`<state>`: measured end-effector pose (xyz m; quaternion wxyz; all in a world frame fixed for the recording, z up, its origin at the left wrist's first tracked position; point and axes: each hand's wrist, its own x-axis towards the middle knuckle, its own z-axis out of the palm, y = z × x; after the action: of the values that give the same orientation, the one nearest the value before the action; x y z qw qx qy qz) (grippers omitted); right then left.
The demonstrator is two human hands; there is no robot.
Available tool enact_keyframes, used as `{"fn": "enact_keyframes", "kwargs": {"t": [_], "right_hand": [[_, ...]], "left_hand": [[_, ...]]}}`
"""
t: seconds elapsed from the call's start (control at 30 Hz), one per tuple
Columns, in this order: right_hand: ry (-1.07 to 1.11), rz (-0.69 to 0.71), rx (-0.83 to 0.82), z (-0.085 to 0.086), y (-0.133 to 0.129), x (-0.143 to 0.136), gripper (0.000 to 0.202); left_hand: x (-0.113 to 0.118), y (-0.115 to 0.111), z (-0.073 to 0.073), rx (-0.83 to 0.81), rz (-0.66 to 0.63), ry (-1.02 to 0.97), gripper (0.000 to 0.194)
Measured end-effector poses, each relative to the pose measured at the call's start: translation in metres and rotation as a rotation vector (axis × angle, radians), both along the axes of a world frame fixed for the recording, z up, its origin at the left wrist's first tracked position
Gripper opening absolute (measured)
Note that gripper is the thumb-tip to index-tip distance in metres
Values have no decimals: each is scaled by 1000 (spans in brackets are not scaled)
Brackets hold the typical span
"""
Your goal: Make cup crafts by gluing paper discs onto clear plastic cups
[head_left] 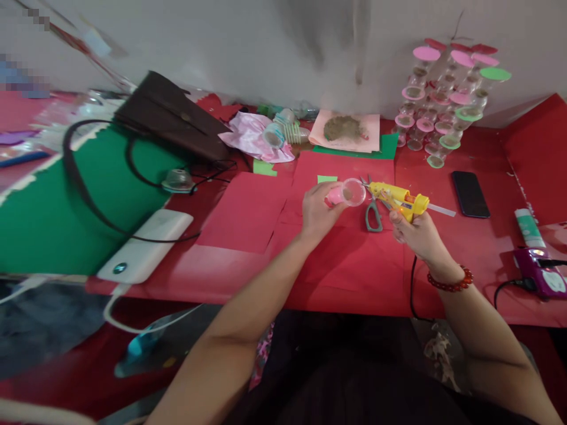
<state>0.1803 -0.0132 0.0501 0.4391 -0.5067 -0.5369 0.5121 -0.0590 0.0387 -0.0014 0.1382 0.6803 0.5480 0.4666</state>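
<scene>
My left hand [321, 212] is closed around a small clear plastic cup [354, 193] with pink at its base, its rim tilted toward the right. In my right hand [414, 231] is a yellow hot glue gun [398, 198], its nozzle pointing left close to the cup's rim. A clear glue stick [442, 209] sticks out of the gun's back end. I cannot tell whether the nozzle touches the cup. Scissors with grey-green handles [374, 217] lie beneath the two on red paper [341, 251].
Stacked clear cups with pink and green discs [436, 109] stand back right. Around them are a phone [471, 194], a glue tube [530, 228] and a purple power adapter [539, 273]. Leftward lie a dark bag [172, 118], a white power bank [146, 245] and pink cloth [250, 136].
</scene>
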Motion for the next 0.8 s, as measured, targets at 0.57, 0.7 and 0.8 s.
{"fn": "enact_keyframes", "kwargs": {"t": [0.57,0.7,0.8], "right_hand": [[-6,-2,-14,1,-3,0,54],[28,31,2,2,-3,-1,55],[42,51,45,4,-4,-2,58]], "left_hand": [[0,0,3,7,45,-77,32],[-1,0,3,-4,72,-80,37],[-1,-1,2,-3,60,-58,37]]}}
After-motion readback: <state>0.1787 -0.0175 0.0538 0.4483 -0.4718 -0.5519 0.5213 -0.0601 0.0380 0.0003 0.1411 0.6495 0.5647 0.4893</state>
